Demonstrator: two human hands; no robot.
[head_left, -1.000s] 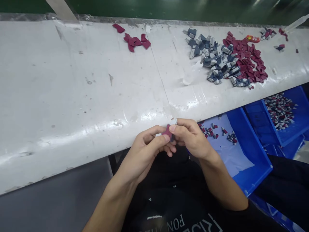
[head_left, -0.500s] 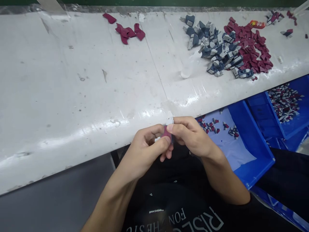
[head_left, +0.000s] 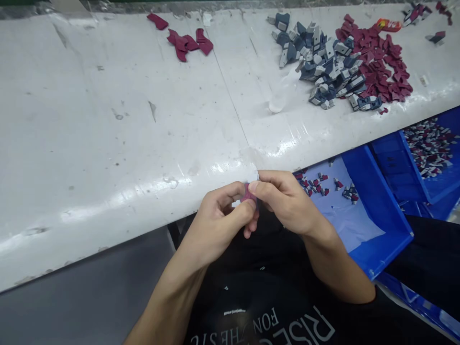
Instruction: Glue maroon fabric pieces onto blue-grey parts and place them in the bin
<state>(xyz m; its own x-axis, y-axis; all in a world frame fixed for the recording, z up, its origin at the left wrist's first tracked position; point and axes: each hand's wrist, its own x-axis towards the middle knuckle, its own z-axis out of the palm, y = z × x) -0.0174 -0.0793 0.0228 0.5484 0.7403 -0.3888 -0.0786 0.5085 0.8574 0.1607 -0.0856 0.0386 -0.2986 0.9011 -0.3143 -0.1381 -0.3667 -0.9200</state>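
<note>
A small maroon and grey plastic part (head_left: 247, 192) is pinched between my two hands, just off the table's front edge. My left hand (head_left: 224, 215) grips its near side, thumb pressed on the maroon face. On the far side, my right hand (head_left: 283, 199) holds it with thumb and forefinger, and a pale tip sticks out above them. Fingers cover most of the part. On the table beyond lie a heap of navy and grey plastic pieces (head_left: 323, 62), a heap of maroon pieces (head_left: 384, 67) and several loose maroon pieces (head_left: 183, 43).
A translucent white bottle-like item (head_left: 282, 96) lies on the white table (head_left: 125, 124). An orange-red wrapper (head_left: 389, 25) sits by the maroon heap. Below the edge at right, a blue bin (head_left: 381, 206) holds several assembled parts, and another blue bin (head_left: 413, 167) holds many more.
Both hands keep their grip on the part, with only slight finger shifts. The camera view has moved a little, so the table and heaps sit slightly higher.
</note>
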